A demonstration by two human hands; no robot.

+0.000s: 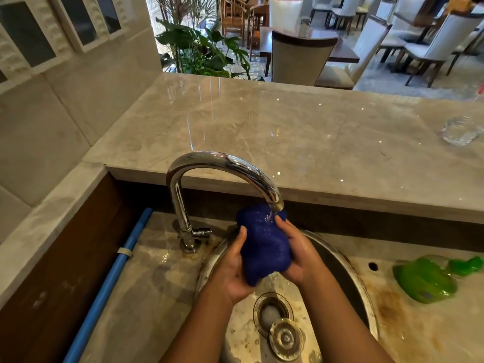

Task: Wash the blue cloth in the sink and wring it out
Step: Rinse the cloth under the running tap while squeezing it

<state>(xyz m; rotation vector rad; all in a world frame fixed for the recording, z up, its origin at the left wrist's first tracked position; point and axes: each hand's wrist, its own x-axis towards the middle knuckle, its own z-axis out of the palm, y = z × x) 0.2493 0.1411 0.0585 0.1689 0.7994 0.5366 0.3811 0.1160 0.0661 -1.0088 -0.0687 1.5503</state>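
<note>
A bunched, wet blue cloth [263, 244] is held over the round steel sink [348, 268], directly under the spout of the chrome tap [217, 166]. Water runs from the spout onto the top of the cloth. My left hand [233, 268] grips the cloth's left side and my right hand [298, 252] grips its right side, both wet. The cloth's lower end hangs above the drain [272, 310]. A loose metal drain plug [286, 339] lies beside the drain.
A green bottle [425, 280] lies on the stained counter right of the sink. A blue pipe [112, 279] runs along the left. A raised marble ledge [262, 127] behind the tap carries a clear glass [461, 131] at far right.
</note>
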